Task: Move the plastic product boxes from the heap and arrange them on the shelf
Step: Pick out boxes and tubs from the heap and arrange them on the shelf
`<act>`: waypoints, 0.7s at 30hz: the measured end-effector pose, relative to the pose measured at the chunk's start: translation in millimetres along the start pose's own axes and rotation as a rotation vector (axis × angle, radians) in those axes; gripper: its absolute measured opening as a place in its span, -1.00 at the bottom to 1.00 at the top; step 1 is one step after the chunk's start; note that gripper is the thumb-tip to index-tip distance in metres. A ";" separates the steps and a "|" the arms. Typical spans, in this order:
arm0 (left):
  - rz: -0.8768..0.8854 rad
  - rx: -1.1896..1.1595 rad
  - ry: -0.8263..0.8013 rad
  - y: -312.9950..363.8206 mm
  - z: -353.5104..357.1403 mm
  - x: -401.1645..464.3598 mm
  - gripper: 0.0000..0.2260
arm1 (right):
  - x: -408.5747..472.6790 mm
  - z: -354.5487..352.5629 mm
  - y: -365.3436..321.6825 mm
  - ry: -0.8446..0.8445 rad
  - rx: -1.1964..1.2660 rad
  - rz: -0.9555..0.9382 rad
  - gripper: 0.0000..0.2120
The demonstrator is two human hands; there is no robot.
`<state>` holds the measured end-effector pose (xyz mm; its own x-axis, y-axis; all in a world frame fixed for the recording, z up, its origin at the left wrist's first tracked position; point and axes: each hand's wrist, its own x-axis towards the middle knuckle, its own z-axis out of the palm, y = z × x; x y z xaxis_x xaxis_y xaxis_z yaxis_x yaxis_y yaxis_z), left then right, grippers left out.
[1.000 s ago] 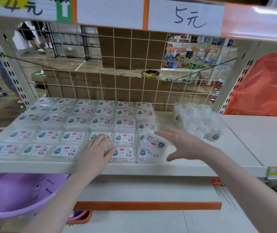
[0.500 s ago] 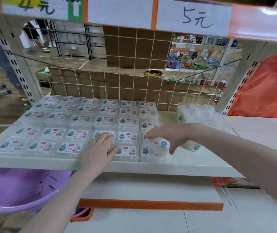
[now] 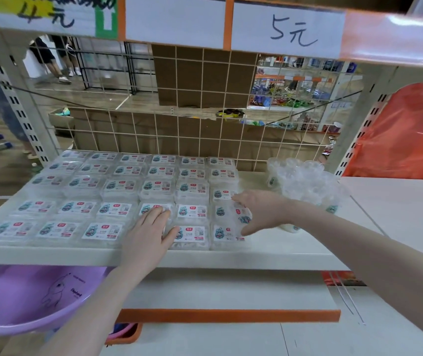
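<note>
Fingers of the left hand lay straight and close together, flat on the clear plastic boxes with blue-and-red labels at the front of the white metal shelf, the thumb spread toward the neighbouring box. Just right of it on the shelf, the right hand curled fingers and thumb round one clear labelled box, held tilted over the rightmost column of the arranged boxes. Whether it touched the box beneath I could not tell. Those rows filled the shelf's left and middle, from front edge to the wire grid back panel. Farther back on the shelf's right stood the heap of clear plastic containers, still sizeable. By my judgement most of the arranging was done, with the held box to seat and the heap yet to move. Below the shelf's left end sat a purple plastic basin.
</note>
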<state>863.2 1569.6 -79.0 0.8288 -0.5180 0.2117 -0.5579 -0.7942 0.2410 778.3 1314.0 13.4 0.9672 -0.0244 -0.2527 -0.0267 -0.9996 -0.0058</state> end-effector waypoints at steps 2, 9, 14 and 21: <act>-0.003 -0.001 0.001 0.0 0.7 0.4 -0.50 | 1.4 5.9 -1.1 0.079 0.039 0.107 -0.25; 0.006 -0.002 0.008 1.9 0.5 -0.4 -0.51 | 7.2 29.1 -15.8 0.307 0.094 0.353 -0.32; 0.014 -0.018 0.013 2.0 -1.2 -2.0 -0.52 | 2.9 25.3 -8.4 0.250 0.124 0.254 -0.24; 0.017 -0.012 0.016 -0.1 0.0 -2.0 -0.51 | 3.9 8.1 16.9 0.005 0.209 -0.075 -0.19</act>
<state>861.5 1570.7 -79.4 0.8184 -0.5261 0.2314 -0.5725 -0.7813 0.2487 779.6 1297.1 4.5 0.9697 0.0494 -0.2393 -0.0059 -0.9743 -0.2250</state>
